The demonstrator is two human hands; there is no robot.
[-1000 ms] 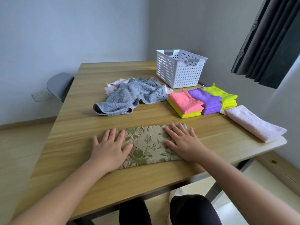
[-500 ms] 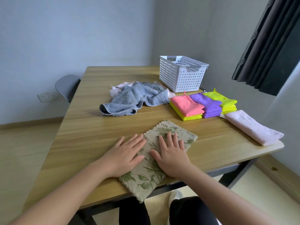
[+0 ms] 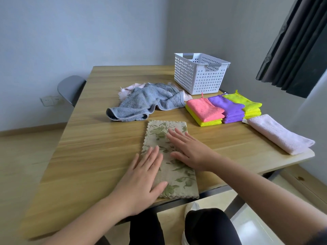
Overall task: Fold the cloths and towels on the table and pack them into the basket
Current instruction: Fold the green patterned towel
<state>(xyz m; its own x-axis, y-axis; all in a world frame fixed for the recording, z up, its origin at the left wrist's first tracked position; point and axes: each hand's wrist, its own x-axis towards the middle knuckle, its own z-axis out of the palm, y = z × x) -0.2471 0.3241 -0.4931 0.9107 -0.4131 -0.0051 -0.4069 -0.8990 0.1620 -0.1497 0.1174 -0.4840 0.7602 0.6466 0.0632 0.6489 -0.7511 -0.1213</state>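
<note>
A beige cloth with green leaf print [image 3: 159,131] lies folded into a long strip near the table's front edge, running away from me. My left hand [image 3: 143,177] presses flat on its near left part. My right hand [image 3: 189,149] lies flat across its middle with straight fingers. A crumpled grey towel [image 3: 141,103] sits behind it, over a pale pink cloth [image 3: 127,88]. The white perforated basket [image 3: 200,78] stands at the far right of the table.
Folded cloths lie right of centre: pink on yellow [image 3: 203,110], purple [image 3: 228,108], and yellow-green [image 3: 247,105]. A folded pale pink towel [image 3: 277,135] rests by the table's right edge [image 3: 300,156]. A grey chair [image 3: 70,89] stands at the left; dark curtains hang at the right.
The leaf-print cloth has turned from lying sideways to pointing away from me. Both hands turned with it and stayed flat on it.
</note>
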